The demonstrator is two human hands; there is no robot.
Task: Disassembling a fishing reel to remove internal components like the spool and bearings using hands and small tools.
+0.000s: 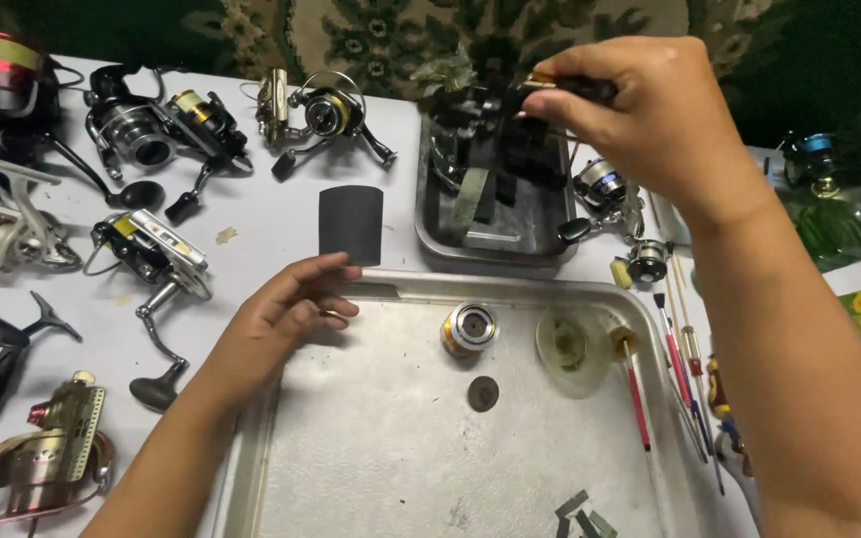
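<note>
My right hand (650, 120) is raised over a small metal tray (445, 239) at the back, pinching a thin dark tool (580, 88) by its handle. That small tray holds dark reel parts. My left hand (286, 319) rests on the left rim of the large metal tray (401, 468), fingers loosely curled with nothing in them. A black rectangular pad (351, 224) lies just beyond it. In the large tray sit a gold and silver spool (469, 330), a dark round washer (482, 394) and a clear shallow cup (572, 347).
Several fishing reels (151, 130) are spread over the white table at the left and back. Brushes and thin tools (675, 369) lie along the large tray's right rim. A clear bottle (849, 214) lies at the far right. Small grey strips (582, 518) lie at the tray's near edge.
</note>
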